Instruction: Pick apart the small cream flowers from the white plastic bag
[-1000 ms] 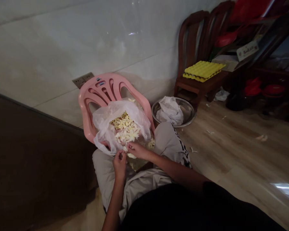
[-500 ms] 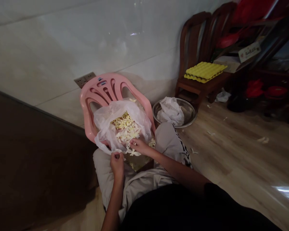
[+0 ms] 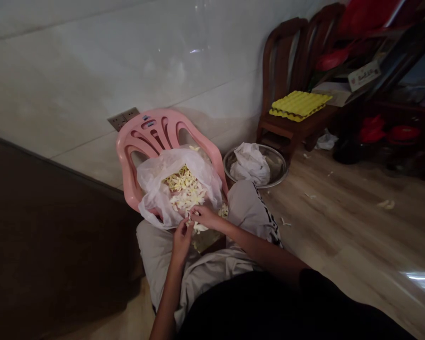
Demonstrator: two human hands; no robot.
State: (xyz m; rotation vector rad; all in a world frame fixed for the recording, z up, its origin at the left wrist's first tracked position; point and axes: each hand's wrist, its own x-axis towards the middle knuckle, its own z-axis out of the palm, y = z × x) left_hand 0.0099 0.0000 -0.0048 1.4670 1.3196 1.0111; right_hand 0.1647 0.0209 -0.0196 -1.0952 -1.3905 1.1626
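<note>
Left hand (image 3: 181,245) and right hand (image 3: 207,216): fingers pinched narrow on pale flower pieces (image 3: 198,228), grip hard to make out in dim light. Bigger heap (image 3: 184,191) in white plastic bag (image 3: 152,198) on pink plastic chair (image 3: 152,123), just past knees; steel basin (image 3: 278,165) beside chair.

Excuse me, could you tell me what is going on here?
A seated person is working over pale flowers heaped in a clear plastic bag. The left hand and right hand meet at the bag's edge, handling some of the flowers. The bag sits on a pink plastic chair. Beside the chair, a steel bowl on the floor holds crumpled white plastic.
</note>
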